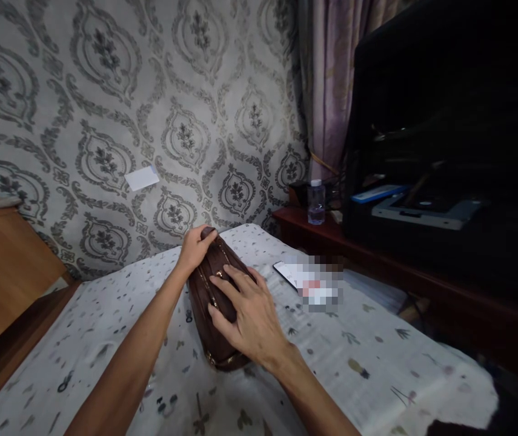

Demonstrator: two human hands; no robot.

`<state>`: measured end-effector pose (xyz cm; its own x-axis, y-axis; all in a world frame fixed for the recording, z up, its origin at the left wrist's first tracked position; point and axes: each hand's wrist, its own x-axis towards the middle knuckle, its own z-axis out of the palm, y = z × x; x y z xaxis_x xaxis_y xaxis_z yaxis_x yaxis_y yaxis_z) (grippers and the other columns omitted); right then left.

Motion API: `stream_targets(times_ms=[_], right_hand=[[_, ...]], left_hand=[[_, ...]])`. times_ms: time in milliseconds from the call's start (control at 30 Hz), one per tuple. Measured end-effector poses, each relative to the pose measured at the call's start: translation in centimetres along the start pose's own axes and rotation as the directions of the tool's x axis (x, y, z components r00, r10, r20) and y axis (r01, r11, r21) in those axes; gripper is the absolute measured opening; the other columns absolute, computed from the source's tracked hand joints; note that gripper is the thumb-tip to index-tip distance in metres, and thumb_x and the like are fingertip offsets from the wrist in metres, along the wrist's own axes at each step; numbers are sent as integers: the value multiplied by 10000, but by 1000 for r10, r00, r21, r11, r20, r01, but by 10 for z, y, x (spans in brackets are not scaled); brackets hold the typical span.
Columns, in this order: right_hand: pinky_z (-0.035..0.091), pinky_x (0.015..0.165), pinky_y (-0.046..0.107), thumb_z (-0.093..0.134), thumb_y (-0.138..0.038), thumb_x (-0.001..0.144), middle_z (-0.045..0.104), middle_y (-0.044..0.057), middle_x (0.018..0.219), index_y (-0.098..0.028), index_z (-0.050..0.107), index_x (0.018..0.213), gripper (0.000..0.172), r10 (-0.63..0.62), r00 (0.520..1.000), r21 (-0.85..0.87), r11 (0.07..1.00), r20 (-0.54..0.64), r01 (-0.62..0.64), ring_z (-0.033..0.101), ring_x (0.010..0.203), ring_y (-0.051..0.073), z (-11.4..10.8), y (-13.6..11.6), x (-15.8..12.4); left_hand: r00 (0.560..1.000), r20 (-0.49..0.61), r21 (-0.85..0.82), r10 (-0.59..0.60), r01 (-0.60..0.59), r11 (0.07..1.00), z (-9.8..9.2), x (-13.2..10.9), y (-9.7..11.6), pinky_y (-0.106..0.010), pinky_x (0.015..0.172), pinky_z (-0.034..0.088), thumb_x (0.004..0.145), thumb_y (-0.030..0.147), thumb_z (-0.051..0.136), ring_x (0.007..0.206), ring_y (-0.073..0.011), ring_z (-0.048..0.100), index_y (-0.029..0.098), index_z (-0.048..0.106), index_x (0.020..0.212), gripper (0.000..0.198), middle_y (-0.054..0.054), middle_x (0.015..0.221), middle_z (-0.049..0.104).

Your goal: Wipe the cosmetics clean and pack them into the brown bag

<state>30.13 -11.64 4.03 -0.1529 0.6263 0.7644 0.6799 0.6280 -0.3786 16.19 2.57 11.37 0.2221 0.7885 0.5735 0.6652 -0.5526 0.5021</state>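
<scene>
A dark brown bag (203,306) with gold-toned zips rests at a slant on the patterned white bed sheet (145,339). At its far end, my left hand (195,247) is closed on the corner, thumb on top. My right hand (249,309) lies across the upper side of the bag with its fingers spread, the fingertips close to a zip. Whether those fingers pinch a zip pull cannot be made out. The underside of the bag is hidden.
A phone (285,274), partly blurred out, lies on the sheet to the right. Beyond it, a clear bottle (316,204) stands on a dark red shelf (292,221) beside a large black screen (426,121). A wooden headboard (8,272) borders the left.
</scene>
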Motion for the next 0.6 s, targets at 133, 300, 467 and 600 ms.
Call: stream_targets(times_ms=[133,300,467,600], right_hand=[[305,1158,497,549,-370,907,659,157,1301,-184,675,1221,386,-34,998,10,999,-45,35,579,1267,262,-1,0,-1],[287,1167,499,558,-340,903,667,135,1285,-192,682,1195,350,-47,999,-1,999,-28,47,592,1244,258,-2,-1,0],[333,1108,559,578,-306,889,668,125,1271,-206,674,1195,336,5,998,-2,1000,-60,-5,608,1185,285,2,1,0],[376,1081,554,598,-297,870,668,130,1260,-198,685,1169,326,-15,990,16,1000,-137,17,573,1224,308,9,4,-2]], left_hand=[[999,25,-57,21,-20,998,-2,-3,2,-247,637,393,853,378,539,628,-134,462,192,534,644,280,45,601,488],[999,30,-88,17,-14,996,-1,-1,0,-248,628,386,854,370,535,617,-130,445,189,519,636,284,44,592,468],[999,44,-72,18,-15,997,-2,-1,2,-247,631,385,855,383,540,633,-135,452,187,531,656,280,41,606,474],[999,34,-30,0,1,1000,-11,-6,-4,-260,676,404,842,347,555,692,-154,511,186,611,784,180,22,696,573]])
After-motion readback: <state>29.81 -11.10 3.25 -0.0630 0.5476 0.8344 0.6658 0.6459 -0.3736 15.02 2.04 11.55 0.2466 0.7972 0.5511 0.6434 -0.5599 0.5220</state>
